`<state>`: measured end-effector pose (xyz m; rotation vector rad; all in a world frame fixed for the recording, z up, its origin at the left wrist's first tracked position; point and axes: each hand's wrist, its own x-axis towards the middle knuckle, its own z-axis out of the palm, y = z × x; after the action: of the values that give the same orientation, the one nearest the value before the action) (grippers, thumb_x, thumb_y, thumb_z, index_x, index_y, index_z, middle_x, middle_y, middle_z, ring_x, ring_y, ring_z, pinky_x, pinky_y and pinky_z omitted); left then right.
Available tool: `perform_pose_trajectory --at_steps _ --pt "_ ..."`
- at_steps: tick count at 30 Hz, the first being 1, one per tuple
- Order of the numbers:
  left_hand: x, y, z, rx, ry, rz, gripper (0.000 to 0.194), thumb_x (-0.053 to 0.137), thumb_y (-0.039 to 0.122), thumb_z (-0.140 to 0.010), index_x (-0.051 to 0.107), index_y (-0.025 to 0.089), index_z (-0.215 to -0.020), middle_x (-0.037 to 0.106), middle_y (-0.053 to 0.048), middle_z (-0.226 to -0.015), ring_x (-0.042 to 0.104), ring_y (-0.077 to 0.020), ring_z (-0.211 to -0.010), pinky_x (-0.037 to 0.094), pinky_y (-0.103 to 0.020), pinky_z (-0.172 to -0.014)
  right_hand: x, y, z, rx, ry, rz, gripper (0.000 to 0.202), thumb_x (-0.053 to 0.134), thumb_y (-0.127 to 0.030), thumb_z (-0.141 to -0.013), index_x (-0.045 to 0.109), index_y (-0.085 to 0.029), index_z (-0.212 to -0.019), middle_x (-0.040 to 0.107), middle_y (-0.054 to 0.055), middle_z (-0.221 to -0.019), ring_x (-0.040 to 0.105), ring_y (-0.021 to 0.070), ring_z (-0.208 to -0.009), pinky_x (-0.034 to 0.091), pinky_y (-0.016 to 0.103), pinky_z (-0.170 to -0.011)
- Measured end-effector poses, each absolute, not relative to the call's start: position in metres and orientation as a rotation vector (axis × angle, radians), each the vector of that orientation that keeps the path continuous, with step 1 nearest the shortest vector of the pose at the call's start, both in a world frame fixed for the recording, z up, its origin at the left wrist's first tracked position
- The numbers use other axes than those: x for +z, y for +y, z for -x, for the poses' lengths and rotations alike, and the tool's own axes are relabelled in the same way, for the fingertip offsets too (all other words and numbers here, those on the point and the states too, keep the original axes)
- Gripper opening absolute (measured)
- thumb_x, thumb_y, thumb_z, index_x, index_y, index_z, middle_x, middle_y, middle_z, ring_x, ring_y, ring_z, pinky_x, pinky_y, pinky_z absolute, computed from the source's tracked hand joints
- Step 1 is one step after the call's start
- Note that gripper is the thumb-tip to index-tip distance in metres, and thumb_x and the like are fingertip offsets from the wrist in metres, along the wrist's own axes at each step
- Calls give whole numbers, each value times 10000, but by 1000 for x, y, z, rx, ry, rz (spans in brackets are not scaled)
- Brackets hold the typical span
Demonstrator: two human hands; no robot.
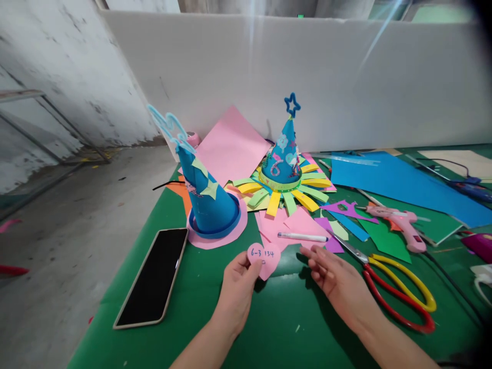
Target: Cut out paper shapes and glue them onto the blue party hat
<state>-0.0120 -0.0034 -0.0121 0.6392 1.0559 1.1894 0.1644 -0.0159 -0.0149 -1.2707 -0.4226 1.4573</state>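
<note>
Between the thumb and fingers of my left hand (pixel 239 287) is a pink paper heart (pixel 270 260) with "6-3 134" written on it. My right hand (pixel 334 279) hovers to the right of the heart, fingers partly extended and apart, holding nothing. Just beyond it a white marker (pixel 303 237) lies on pink paper pieces (pixel 274 223). A blue cone hat (pixel 209 205) on a pink brim, with light green stars, leans at the left. Farther back stands another blue cone hat (pixel 283 159), decorated, with yellow and green paper loops round its base and a blue star on top.
A phone (pixel 154 277) lies left on the green table (pixel 284 333). Red-and-yellow-handled scissors (pixel 400 292), a pink glue gun (pixel 400 223) and blue sheets (pixel 400 184) lie right. A large pink sheet (pixel 230 146) and a white board (pixel 307 77) stand behind.
</note>
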Motion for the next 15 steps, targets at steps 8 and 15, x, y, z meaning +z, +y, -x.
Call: perform_pose_trajectory --at_steps 8,15 --pt "-20 -6 13 1193 1042 -704 140 672 221 -665 652 138 -777 630 -28 -763 524 -124 -735 401 -236 -720 0 -17 -137 1432 -1048 1249 244 573 -312 -769 496 -209 -977 533 2 -854 497 103 -697 401 207 -571" --pt "-18 -6 14 1195 1011 -717 116 664 204 -668 638 125 -748 614 -27 -716 510 -112 -684 403 -220 -670 -9 -2 -114 1469 -1196 1093 185 561 -195 -747 465 -204 -904 540 -19 -773 520 125 -692 417 256 -641"
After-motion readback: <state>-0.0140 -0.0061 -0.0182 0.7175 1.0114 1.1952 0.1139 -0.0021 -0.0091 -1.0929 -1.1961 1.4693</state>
